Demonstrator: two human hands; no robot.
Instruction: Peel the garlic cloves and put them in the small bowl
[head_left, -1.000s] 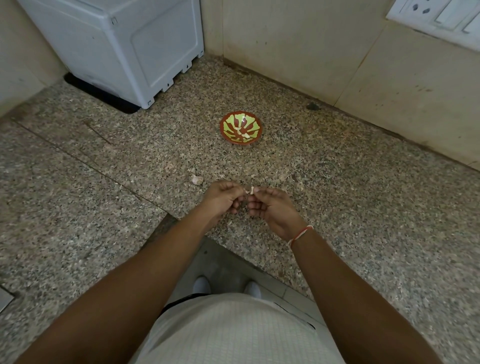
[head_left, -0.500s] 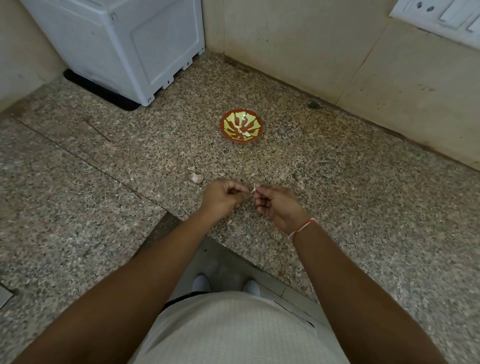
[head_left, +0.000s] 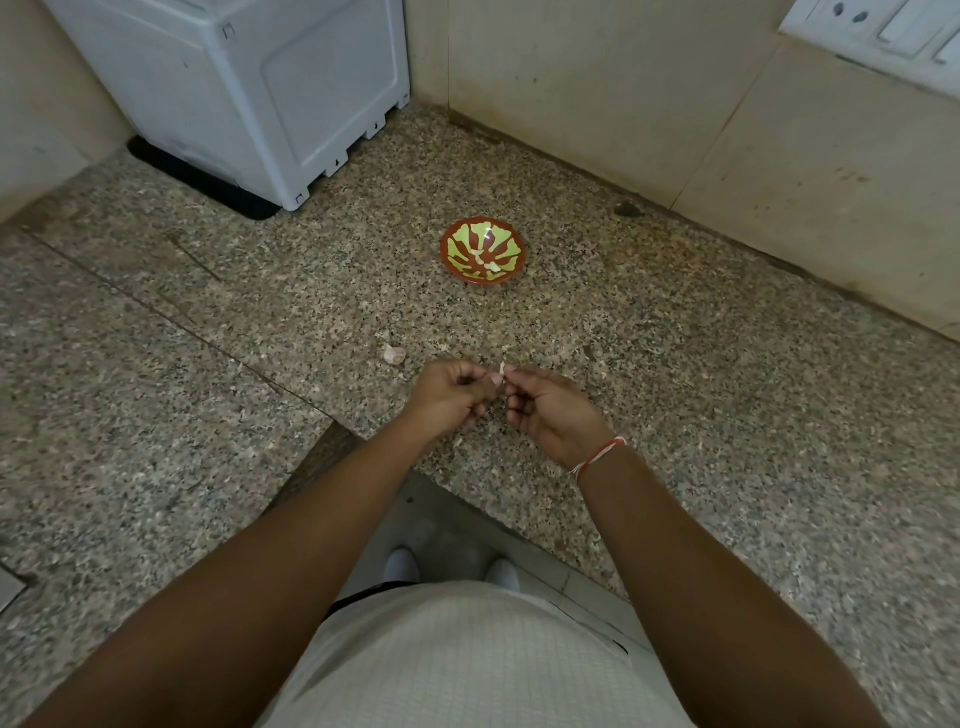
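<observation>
I read the worktop (head_left: 727, 389) from left to right.

1. A white appliance (head_left: 249, 93) stands at the far left, clear of the work.
2. One loose clove (head_left: 394, 354) lies on the stone, just left of the hands. It looks pinkish, so I judge it unpeeled.
3. My left hand (head_left: 451, 393) has its fingers curled, thumb and fingertips pinching the left side of a small pale clove (head_left: 502, 369).
4. My right hand (head_left: 550, 410) pinches the same clove from the right, fingers curled, a red thread at the wrist. The two hands nearly touch, held above the worktop near its front edge. I cannot tell how much skin remains on this clove; it is too small.
5. The bowl (head_left: 452, 260) sits beyond the hands, well apart from them, toward the wall. A few pale pieces lie in it near the centre; I take them for peeled cloves.

Status, as a judgement: the task is partly done. Some cloves are in the bowl, one is in hand under peeling, one waits on the worktop. Remaining: finish this clove, carry it to the bowl, then process the loose one.
</observation>
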